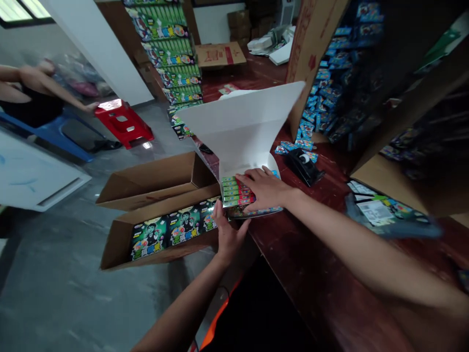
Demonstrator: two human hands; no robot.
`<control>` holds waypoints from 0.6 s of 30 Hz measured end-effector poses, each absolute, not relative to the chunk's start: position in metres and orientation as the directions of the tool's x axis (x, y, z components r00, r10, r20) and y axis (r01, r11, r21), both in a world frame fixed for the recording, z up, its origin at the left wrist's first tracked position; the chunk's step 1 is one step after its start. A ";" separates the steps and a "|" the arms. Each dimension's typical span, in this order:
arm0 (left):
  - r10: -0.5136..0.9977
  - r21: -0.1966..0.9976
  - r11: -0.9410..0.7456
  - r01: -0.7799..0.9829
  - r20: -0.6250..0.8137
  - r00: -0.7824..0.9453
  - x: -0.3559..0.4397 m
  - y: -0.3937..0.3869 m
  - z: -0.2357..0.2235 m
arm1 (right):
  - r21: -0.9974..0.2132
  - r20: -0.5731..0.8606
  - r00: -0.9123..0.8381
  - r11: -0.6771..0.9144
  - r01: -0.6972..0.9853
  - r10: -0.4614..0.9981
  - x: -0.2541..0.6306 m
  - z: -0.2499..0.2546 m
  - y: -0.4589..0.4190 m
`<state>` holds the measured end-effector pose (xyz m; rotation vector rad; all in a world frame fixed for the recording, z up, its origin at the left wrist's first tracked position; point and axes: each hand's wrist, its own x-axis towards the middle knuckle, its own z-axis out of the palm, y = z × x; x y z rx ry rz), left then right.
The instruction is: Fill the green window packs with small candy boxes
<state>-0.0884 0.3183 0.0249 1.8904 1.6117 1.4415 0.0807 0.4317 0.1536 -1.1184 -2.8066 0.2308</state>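
Observation:
An opened display box (242, 127) with a white inside stands at the table edge, its lid raised. Rows of small green and red packets (236, 190) lie in it. My right hand (266, 188) rests flat over the packets, fingers spread, hiding part of the row. At the box's near left corner is my left hand (229, 234), its thumb and fingers apart against the outer side. Below and left of it, a long brown carton (117, 239) holds several dark green printed boxes (185, 225).
Another brown carton (146, 181) stands behind the first. A tall stack of green boxes (168, 49) rises at the back. A black tape dispenser (304, 164) and blue packets (311, 117) are on the right. A person (32, 98) sits far left near a red stool (124, 122).

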 end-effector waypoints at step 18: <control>0.873 0.832 -0.343 0.436 0.454 -0.181 -0.098 0.322 0.017 | -0.048 0.203 -0.840 0.862 0.505 0.504 0.079 0.147 0.406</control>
